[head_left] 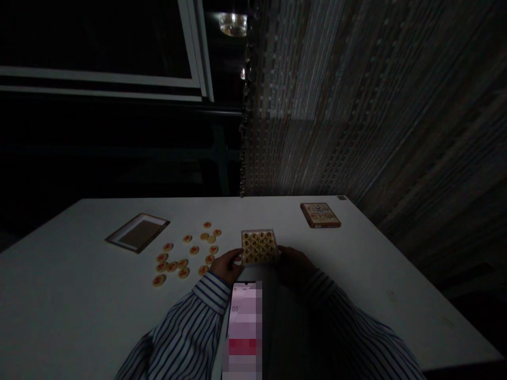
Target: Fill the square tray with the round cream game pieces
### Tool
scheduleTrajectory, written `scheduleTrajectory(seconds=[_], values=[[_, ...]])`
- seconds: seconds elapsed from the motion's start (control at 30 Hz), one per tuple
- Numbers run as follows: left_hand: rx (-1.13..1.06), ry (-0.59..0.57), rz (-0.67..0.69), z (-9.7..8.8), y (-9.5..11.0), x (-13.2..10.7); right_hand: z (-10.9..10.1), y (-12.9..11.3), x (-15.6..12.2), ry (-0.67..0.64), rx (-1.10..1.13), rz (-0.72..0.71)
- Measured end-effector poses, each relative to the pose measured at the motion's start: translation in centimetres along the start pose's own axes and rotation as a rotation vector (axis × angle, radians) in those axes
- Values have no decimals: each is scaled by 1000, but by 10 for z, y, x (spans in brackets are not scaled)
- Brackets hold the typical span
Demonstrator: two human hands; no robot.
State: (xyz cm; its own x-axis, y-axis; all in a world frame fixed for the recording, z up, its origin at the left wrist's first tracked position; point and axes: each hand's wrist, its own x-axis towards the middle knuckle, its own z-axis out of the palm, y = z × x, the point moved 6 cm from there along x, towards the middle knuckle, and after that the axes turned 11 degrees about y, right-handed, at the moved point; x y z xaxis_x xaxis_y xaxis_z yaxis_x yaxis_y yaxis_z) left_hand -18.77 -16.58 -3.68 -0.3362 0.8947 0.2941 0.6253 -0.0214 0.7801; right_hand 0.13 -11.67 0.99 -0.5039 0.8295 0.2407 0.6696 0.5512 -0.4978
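Note:
A small clear-edged tray (274,232) filled with rows of Chinese chess pieces (259,247), marked in black, is held between my two hands. My left hand (226,266) grips its left edge, thumb and fingers closed on it. On the opposite side my right hand (293,264), in deep shadow, has its fingers at the tray's right edge. Loose round chess pieces (171,266) lie scattered to the left of my left hand. Most show red characters; a couple look blank on top.
An open shallow box part (138,232) lies at the table's left. A closed printed box (320,215) sits at the far right. A lit phone (243,316) is between my forearms on the white table (79,295). A string curtain (293,105) hangs behind the table.

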Motion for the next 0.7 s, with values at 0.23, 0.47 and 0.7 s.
scheduleTrajectory(seconds=[0.23,0.47,0.7], values=[[1,1,-6,-2,3,0,3,2,2,9,-43,-11],[-91,6,-42,-4,0,0,7,22,2,70,-53,-2],[-132,183,-13,-48,20,-1,-14,16,1,197,-4,-128]])
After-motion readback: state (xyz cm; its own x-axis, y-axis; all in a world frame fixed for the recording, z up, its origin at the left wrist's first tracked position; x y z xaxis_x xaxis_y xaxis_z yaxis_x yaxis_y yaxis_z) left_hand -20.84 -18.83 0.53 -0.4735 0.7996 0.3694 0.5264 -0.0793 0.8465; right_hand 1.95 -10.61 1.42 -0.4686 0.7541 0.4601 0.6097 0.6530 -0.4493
